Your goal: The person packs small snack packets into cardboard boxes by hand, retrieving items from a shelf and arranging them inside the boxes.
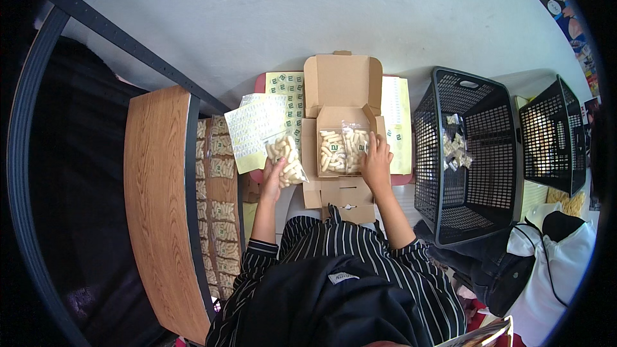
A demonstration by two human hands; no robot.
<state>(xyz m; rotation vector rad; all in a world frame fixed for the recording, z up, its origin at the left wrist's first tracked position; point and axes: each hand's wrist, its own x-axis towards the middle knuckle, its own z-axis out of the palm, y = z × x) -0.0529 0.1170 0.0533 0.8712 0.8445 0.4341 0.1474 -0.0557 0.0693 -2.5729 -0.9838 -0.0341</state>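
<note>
My left hand [273, 180] grips a clear plastic bag of pale capsules [289, 161], held to the left of an opened brown cardboard box [343, 81]. Two similar bags lie side by side in that box, a left bag [332, 159] and a right bag [355, 142], each with a small green mark. My right hand [377, 161] reaches over the box's right wall, its fingers at the edge of the right bag. Whether those fingers pinch the bag is hard to see. Under the box are flattened cardboard pieces [340, 195].
Sticker sheets [258, 122] and a yellow sheet [402, 154] lie beside the box. A wood-topped shelf [159, 202] stands left, with rows of capsule bags [224, 236] below. On the right are a black plastic crate [491, 163] holding small packets [455, 149], and a smaller crate [554, 139].
</note>
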